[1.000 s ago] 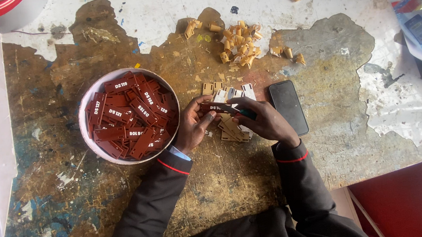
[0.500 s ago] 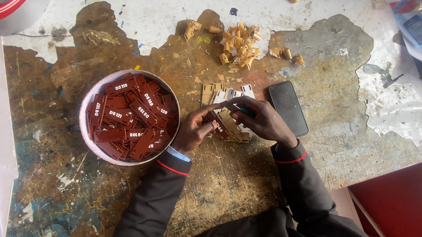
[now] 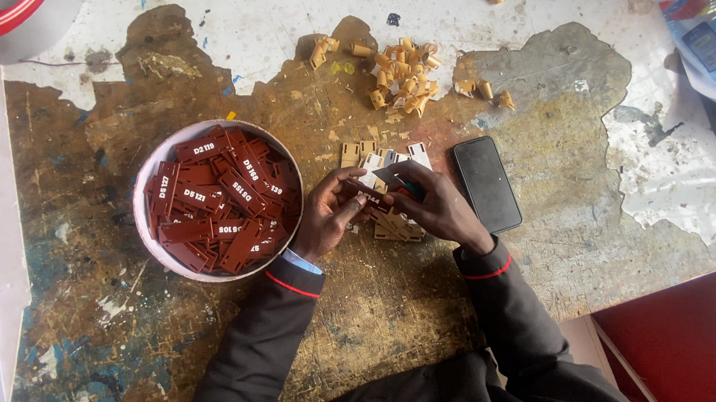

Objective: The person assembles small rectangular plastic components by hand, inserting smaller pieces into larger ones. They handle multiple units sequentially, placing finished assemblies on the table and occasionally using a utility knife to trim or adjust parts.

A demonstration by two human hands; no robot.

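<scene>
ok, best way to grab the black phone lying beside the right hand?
The black phone lies flat, screen up, long axis running away from the person. Probably pinch its two long edges from above. Its far side looks free, while the right hand sits close to its near-left edge, so come from the right.

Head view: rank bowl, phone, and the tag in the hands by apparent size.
1. bowl, round and white, full of dark red tags, largest.
2. phone, black, flat on the table.
3. tag, dark red, held between both hands, partly hidden by fingers, smallest.
</scene>
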